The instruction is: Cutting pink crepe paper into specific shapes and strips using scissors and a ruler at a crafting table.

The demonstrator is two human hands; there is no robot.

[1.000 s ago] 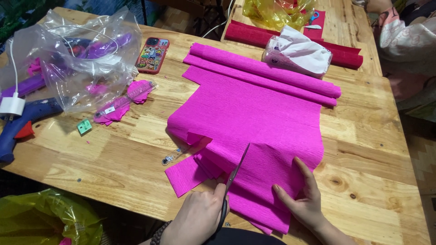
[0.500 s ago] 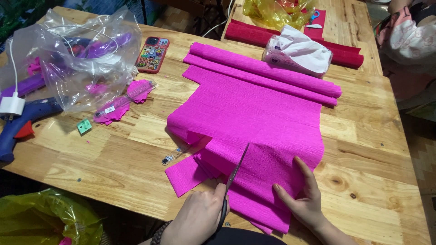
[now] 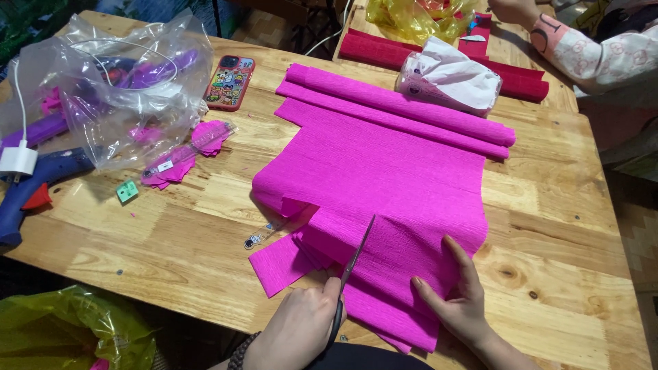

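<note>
A large sheet of magenta crepe paper (image 3: 384,157) lies partly unrolled on the wooden table (image 3: 562,226), its near end folded over. My left hand (image 3: 298,329) is closed on a pair of scissors (image 3: 353,257), whose blades point away from me into the folded paper. My right hand (image 3: 459,301) lies flat with fingers spread on the folded edge, pressing it down. A cut strip of the same paper (image 3: 277,264) sticks out to the left of the scissors.
A clear plastic bag (image 3: 123,89) with purple and pink items, a phone (image 3: 229,82), pink paper pieces (image 3: 185,154), a blue glue gun (image 3: 34,181) and a white charger (image 3: 17,161) sit left. Red paper rolls (image 3: 521,79), a tissue pack (image 3: 449,82) and another person's sleeve (image 3: 603,58) are at the back.
None in my hands or the paper; the other person's arm at the back right has shifted slightly.
</note>
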